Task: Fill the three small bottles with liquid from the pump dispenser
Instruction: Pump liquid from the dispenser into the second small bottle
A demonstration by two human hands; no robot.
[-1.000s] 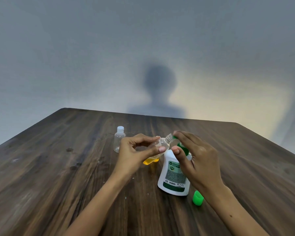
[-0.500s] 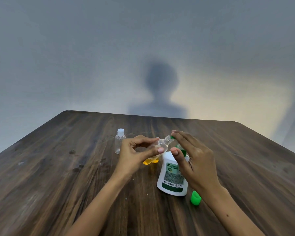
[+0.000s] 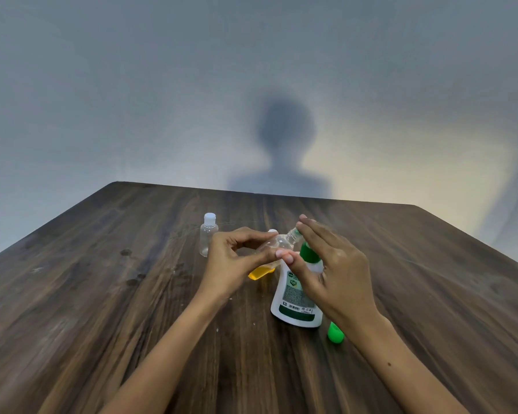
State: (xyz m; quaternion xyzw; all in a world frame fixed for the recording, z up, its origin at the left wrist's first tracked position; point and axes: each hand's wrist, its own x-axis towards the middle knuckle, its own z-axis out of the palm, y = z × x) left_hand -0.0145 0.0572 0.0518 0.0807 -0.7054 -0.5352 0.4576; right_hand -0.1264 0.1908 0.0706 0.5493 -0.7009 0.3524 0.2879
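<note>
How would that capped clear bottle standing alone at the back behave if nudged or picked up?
The capped clear bottle looks empty, so probably very light. Tall and narrow on the table, it would likely tip rather than slide if pushed near the cap. Its thin clear plastic may flex under a firm grip.

Tilted bottle (image 3: 278, 245) between both hands.

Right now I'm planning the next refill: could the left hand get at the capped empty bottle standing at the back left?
Probably yes. The capped empty bottle stands alone just beyond the left hand with bare table between them, but that hand first has to put down the tilted bottle it holds.
</note>
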